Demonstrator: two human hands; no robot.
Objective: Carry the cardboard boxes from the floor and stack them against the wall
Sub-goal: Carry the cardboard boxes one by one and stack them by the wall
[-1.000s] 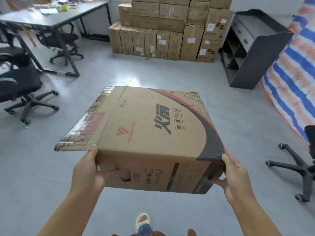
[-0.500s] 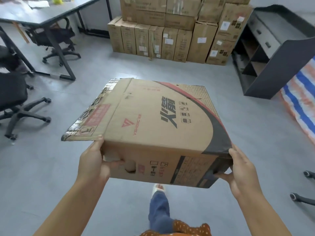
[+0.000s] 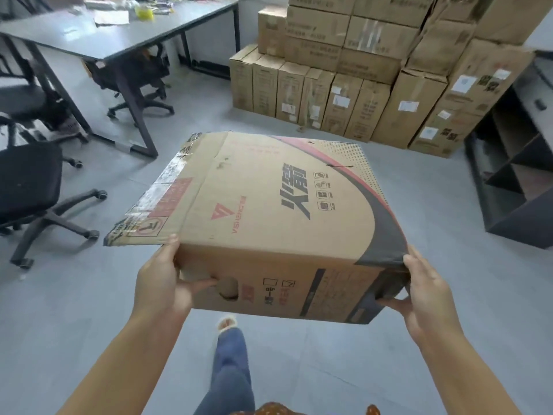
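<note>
Head view: cardboard box [image 3: 269,211] held up off the floor, between both hands, tilted w/ its printed top face toward the camera. Left hand [image 3: 161,283] grips the near left corner: fingers go round the left side out of sight, thumb [image 3: 200,285] pressed on the near face just beside a round cut-out hole [image 3: 229,287]. A loose taped flap [image 3: 155,199] sticks out left, above and beyond the left fingers. Right hand [image 3: 425,295] grips the near right corner: fingers lie up along the dark-printed edge, thumb hooks under the lower corner. Both hands clamped on the box, neither slack.

Beyond the fingertips, across the grey floor [image 3: 89,310], a stack of cardboard boxes [image 3: 353,85] stands against the far wall, well apart from the carried one. Left of the left hand: office chair [image 3: 33,187], and further off a grey table [image 3: 119,34] w/ papers on it. Right of the right hand: dark shelf unit [image 3: 514,175]. Below the box, between the forearms, a leg in jeans [image 3: 230,369] w/ a light slipper [image 3: 227,323] on the floor.
</note>
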